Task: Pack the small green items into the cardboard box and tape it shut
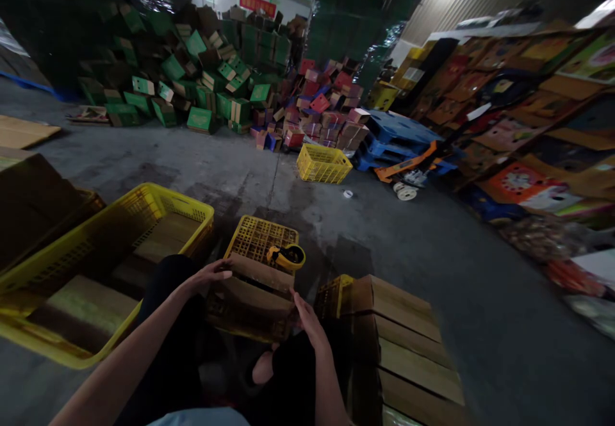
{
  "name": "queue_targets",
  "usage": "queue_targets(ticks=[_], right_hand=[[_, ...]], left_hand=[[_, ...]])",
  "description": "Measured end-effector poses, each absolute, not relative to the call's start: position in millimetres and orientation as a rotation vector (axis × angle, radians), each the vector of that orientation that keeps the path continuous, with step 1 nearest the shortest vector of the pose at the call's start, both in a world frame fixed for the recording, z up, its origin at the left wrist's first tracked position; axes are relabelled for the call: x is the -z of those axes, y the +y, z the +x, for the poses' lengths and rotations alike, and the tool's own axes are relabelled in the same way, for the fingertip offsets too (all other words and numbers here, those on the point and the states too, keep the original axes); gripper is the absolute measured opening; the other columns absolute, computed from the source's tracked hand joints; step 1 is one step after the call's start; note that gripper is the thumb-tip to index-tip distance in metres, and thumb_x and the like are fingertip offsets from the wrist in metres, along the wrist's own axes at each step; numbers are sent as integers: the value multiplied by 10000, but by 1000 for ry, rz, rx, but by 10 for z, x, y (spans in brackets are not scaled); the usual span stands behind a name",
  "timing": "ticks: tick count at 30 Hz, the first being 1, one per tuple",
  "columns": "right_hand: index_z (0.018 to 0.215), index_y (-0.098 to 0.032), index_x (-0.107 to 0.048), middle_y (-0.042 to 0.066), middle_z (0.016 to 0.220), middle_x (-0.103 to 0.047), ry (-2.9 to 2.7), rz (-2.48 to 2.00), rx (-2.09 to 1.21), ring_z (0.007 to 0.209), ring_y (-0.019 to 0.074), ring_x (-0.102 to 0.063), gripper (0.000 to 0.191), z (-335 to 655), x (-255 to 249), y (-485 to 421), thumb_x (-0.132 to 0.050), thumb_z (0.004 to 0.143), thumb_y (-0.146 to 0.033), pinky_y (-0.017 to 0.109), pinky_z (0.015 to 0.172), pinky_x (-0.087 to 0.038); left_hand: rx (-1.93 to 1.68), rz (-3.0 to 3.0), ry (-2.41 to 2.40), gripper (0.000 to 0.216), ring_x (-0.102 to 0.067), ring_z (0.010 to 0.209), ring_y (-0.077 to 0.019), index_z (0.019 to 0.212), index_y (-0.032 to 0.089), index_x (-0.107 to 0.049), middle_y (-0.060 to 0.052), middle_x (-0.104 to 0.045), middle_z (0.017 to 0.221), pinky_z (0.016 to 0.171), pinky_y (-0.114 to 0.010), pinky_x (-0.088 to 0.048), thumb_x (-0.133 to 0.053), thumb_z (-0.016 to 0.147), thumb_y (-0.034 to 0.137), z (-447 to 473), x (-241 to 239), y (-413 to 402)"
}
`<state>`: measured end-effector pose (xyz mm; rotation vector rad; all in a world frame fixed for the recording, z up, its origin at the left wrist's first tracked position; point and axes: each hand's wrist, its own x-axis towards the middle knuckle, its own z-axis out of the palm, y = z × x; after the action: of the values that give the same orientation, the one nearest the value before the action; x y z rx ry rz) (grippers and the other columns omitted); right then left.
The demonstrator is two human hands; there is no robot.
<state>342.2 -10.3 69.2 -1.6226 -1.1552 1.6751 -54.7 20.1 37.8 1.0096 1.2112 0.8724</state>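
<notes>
In front of me a cardboard box (259,303) rests on an upturned yellow crate (254,230), its two top flaps nearly meeting with a dark gap between them. My left hand (209,278) is at the box's left end, fingers stretched out over the corner. At the right end, my right hand (310,323) lies along the side with its fingers straight and the tips by the flap edge. Neither hand is visibly wrapped round the box. Just behind the box, a yellow tape dispenser (294,257) sits on the crate.
A large yellow crate (189,205) with cardboard boxes stands left. Right of me are lined-up closed boxes (413,349). Farther off are another yellow crate (324,164), a tape roll (348,194), blue pallets (394,128), an orange pallet jack (408,166) and heaped green boxes (199,118).
</notes>
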Motion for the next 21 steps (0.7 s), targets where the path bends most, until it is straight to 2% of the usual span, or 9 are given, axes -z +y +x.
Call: queue_targets(ticks=[6,12,21], right_hand=[[1403,-279,-676,87,1450,-670,-1178,-1721,-1551,1299,357,-633,792,3374,-677,-42,-656,802,-794,474,969,-573],[1211,-211,-799,109,1329,-744,-1227,-1616,-1400,1353,361,-610,725,3328,-687,-11,-738,742,-760,464,1169,-445],[1190,-202,-807,112,1309,-753,-1284,-1606,-1342,1329,371,-630,721,3333,-674,-1,-709,764,-775,494,1185,-433]], left_hand=[[-870,1049,1233,799,-628,1305,-378,1371,182,-680,-142,-705,1377,1099,-461,-497,-844,716,609,-547,-351,201],[-875,1068,1291,810,-635,1288,-378,1355,183,-692,-139,-721,1350,1104,-461,-490,-843,687,615,-519,-349,225],[-882,1117,1365,819,-642,1276,-388,1319,168,-712,-148,-740,1311,1094,-455,-497,-821,664,646,-468,-419,236]])
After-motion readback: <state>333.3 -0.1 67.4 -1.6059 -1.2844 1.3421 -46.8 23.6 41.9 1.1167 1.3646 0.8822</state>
